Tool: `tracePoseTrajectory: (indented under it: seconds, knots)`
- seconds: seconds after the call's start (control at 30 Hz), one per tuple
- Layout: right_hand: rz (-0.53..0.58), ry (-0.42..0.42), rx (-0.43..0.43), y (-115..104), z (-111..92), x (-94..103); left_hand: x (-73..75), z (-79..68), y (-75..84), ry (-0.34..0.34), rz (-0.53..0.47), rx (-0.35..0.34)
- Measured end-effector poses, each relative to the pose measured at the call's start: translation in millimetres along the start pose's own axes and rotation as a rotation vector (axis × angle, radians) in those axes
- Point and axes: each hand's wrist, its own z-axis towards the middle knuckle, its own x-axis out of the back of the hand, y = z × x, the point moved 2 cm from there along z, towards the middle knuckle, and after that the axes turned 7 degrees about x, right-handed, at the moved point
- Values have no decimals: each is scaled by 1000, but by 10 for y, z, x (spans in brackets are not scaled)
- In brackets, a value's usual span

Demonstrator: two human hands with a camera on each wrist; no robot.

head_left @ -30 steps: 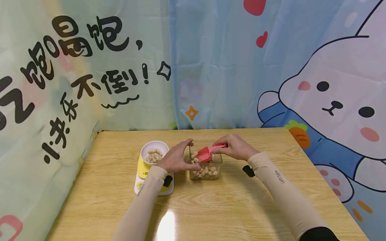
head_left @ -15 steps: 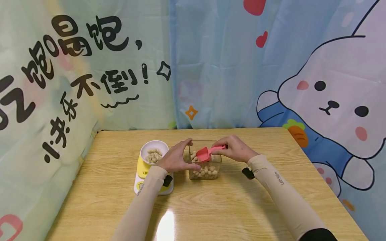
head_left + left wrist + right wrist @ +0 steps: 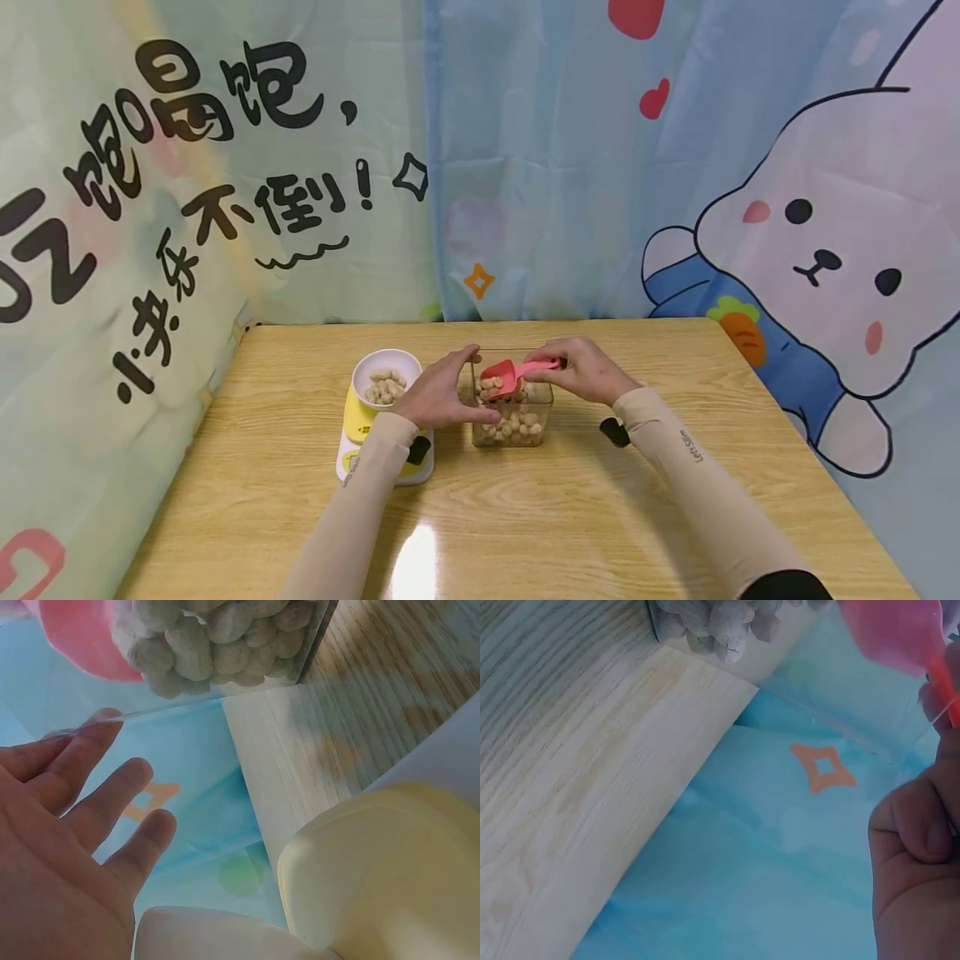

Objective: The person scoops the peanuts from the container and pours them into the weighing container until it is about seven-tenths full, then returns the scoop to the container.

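My left hand [image 3: 442, 392] holds the left side of a clear rectangular container [image 3: 550, 421], thumb at the front and fingertips at the back rim. Unshelled peanuts [image 3: 225, 645] fill its lower part. In the head view my right hand [image 3: 581, 367] grips the handle of a pink-red scoop [image 3: 517, 379] over the container's mouth. Several peanuts lie in the scoop's bowl, which faces left. The right wrist view shows curled fingers around the scoop's handle at the right edge, with much of the hand cut off.
Left of the container, a white bowl [image 3: 365, 371] of peanuts stands on a yellow and white kitchen scale [image 3: 354, 417], partly hidden by my left forearm. The wooden table [image 3: 600, 517] meets a printed curtain [image 3: 540, 208] at its back edge.
The scoop has turned and lifted slightly to the left, and peanuts now show in it. The left hand, container and bowl have stayed in place.
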Motion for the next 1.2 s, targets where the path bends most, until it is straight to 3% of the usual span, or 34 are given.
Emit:
tracePoseTrajectory:
  seconds: [0.2, 0.43, 0.73, 1.2]
  knots:
    - [79, -9, -66, 17, -43, -14, 13, -8, 0, 0, -1, 3]
    - [162, 47, -163, 26, -100, -65, 16, -7, -6, 0, 4, 15]
    - [105, 49, -135, -50, -23, -104, -8, 9, 19, 0, 5, 2]
    - [226, 101, -192, 32, -125, -146, 5, 5, 22, 1, 30, 14]
